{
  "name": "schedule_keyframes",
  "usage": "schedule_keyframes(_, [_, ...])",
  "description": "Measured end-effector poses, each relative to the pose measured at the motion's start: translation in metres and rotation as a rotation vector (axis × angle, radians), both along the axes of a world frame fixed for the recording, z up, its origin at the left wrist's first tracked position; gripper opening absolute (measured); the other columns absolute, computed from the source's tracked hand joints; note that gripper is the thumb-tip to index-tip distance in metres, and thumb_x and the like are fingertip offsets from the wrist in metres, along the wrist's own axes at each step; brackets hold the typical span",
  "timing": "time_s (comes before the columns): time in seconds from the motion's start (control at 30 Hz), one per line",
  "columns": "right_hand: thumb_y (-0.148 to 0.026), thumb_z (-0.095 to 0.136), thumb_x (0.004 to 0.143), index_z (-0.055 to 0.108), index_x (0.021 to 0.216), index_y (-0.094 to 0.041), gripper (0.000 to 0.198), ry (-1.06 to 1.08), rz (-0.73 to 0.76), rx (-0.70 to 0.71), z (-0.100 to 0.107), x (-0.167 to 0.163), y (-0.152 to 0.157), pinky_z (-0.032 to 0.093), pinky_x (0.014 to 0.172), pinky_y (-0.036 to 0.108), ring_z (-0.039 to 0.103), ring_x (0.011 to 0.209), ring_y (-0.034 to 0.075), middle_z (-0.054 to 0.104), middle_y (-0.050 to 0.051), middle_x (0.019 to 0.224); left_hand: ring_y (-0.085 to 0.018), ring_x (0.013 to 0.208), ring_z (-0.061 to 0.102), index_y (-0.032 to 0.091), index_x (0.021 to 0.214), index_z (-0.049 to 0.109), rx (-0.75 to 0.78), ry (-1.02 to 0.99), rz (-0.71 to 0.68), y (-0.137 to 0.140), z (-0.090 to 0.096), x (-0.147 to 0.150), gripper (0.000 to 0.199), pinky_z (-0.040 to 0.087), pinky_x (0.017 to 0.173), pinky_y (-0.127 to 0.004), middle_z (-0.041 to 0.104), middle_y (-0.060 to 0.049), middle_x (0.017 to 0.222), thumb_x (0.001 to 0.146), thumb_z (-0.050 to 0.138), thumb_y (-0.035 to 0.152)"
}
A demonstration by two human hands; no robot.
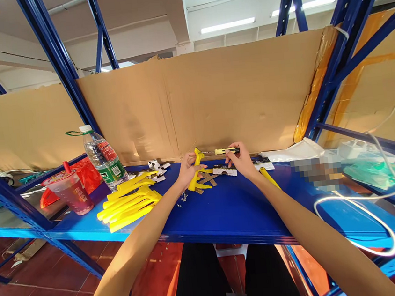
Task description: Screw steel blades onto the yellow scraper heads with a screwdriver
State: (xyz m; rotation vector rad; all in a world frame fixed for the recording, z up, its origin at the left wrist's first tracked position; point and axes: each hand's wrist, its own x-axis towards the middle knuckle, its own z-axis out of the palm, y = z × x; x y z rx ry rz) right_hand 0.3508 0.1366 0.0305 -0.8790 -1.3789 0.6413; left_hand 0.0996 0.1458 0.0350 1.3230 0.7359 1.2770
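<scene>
My left hand [187,169] is closed around a yellow plastic part [194,179], held upright a little above the blue shelf. My right hand [240,158] grips a screwdriver [222,151] with a yellow and black handle. The screwdriver lies level, its thin shaft pointing left, and its tip meets the upper end of the yellow part. Whether a screw sits at the tip is too small to tell. Below my left hand, small screws [184,196] are scattered on the shelf. Brown strips [209,178] and black-and-white printed cards [224,170] lie between my hands.
Several yellow tube-like parts [129,204] are piled at the left, before a water bottle [105,157] and a drink cup [70,192]. Another yellow part [269,177] lies right. A white cable [361,196] loops over the right side. Cardboard [234,92] walls the back.
</scene>
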Motion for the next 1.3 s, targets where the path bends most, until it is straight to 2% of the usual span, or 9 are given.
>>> schedule_keyframes(0.1, [-0.087, 0.085, 0.083, 0.055, 0.108, -0.029, 0.070, -0.007, 0.048, -0.003, 0.0023, -0.0020, -0.0035, 0.057, 0.053, 0.032, 0.066, 0.057, 0.018, 0.072, -0.002, 0.077, -0.024, 0.092, 0.085, 0.027, 0.117, 0.051, -0.009, 0.003, 0.021, 0.0013, 0.0008, -0.0020, 0.072, 0.054, 0.050, -0.018, 0.070, -0.009, 0.145, 0.061, 0.096, 0.018])
schedule_keyframes(0.23, [-0.091, 0.073, 0.092, 0.054, 0.092, -0.029, 0.065, -0.077, 0.013, -0.043, 0.0042, -0.0021, -0.0080, 0.052, 0.051, 0.033, 0.059, 0.047, 0.018, 0.059, -0.005, 0.059, -0.022, 0.090, 0.084, 0.027, 0.118, 0.053, -0.008, 0.001, 0.023, 0.0028, 0.0031, -0.0050, 0.072, 0.055, 0.049, -0.018, 0.069, -0.008, 0.148, 0.061, 0.095, 0.016])
schedule_keyframes(0.43, [-0.088, 0.081, 0.086, 0.049, 0.107, -0.031, 0.069, -0.050, 0.042, -0.081, 0.0022, 0.0031, -0.0057, 0.051, 0.050, 0.031, 0.059, 0.048, 0.018, 0.063, -0.008, 0.061, -0.023, 0.090, 0.083, 0.027, 0.119, 0.054, 0.017, 0.006, 0.022, 0.0042, 0.0029, -0.0063, 0.072, 0.056, 0.047, -0.020, 0.067, -0.010, 0.151, 0.061, 0.094, 0.015])
schedule_keyframes(0.63, [-0.091, 0.077, 0.089, 0.049, 0.086, -0.029, 0.069, -0.061, 0.013, -0.082, 0.0027, 0.0069, -0.0029, 0.042, 0.046, 0.030, 0.048, 0.043, 0.013, 0.050, -0.007, 0.057, -0.022, 0.089, 0.083, 0.027, 0.119, 0.055, 0.033, 0.037, 0.018, 0.0047, 0.0009, -0.0063, 0.071, 0.058, 0.049, -0.020, 0.068, -0.010, 0.150, 0.061, 0.094, 0.015])
schedule_keyframes(0.83, [-0.087, 0.087, 0.082, 0.052, 0.105, -0.031, 0.070, -0.048, 0.039, -0.101, 0.0020, 0.0060, -0.0042, 0.048, 0.048, 0.030, 0.054, 0.047, 0.016, 0.061, -0.008, 0.062, -0.023, 0.091, 0.084, 0.027, 0.120, 0.054, 0.056, 0.048, 0.021, 0.0053, 0.0019, -0.0079, 0.068, 0.058, 0.049, -0.020, 0.064, -0.011, 0.156, 0.064, 0.092, 0.016])
schedule_keyframes(0.97, [-0.087, 0.083, 0.087, 0.060, 0.092, -0.028, 0.064, -0.085, 0.029, -0.071, 0.0044, 0.0044, -0.0070, 0.048, 0.050, 0.030, 0.052, 0.048, 0.014, 0.059, -0.005, 0.062, -0.023, 0.092, 0.084, 0.027, 0.119, 0.054, 0.059, 0.062, 0.025, 0.0051, 0.0016, -0.0084, 0.067, 0.058, 0.050, -0.020, 0.064, -0.012, 0.159, 0.065, 0.091, 0.015])
schedule_keyframes(1.07, [-0.087, 0.078, 0.091, 0.058, 0.082, -0.027, 0.064, -0.097, 0.021, -0.092, 0.0038, 0.0034, -0.0080, 0.047, 0.051, 0.032, 0.048, 0.047, 0.014, 0.052, -0.005, 0.058, -0.023, 0.093, 0.084, 0.027, 0.119, 0.055, 0.058, 0.065, 0.026, 0.0051, 0.0016, -0.0087, 0.066, 0.058, 0.051, -0.020, 0.065, -0.011, 0.157, 0.065, 0.091, 0.014])
schedule_keyframes(1.2, [-0.087, 0.088, 0.080, 0.054, 0.100, -0.030, 0.069, -0.065, 0.028, -0.109, 0.0011, 0.0031, -0.0058, 0.046, 0.048, 0.031, 0.053, 0.047, 0.016, 0.060, -0.007, 0.063, -0.022, 0.093, 0.084, 0.027, 0.119, 0.057, 0.057, 0.050, 0.038, 0.0056, 0.0026, -0.0090, 0.066, 0.059, 0.052, -0.020, 0.066, -0.010, 0.156, 0.064, 0.091, 0.014])
schedule_keyframes(1.3, [-0.086, 0.091, 0.078, 0.051, 0.100, -0.031, 0.072, -0.071, 0.036, -0.081, 0.0012, 0.0030, -0.0043, 0.047, 0.047, 0.031, 0.056, 0.047, 0.016, 0.066, -0.005, 0.067, -0.023, 0.094, 0.084, 0.027, 0.120, 0.057, 0.048, 0.059, 0.046, 0.0062, 0.0034, -0.0094, 0.067, 0.059, 0.052, -0.021, 0.065, -0.011, 0.157, 0.064, 0.092, 0.014])
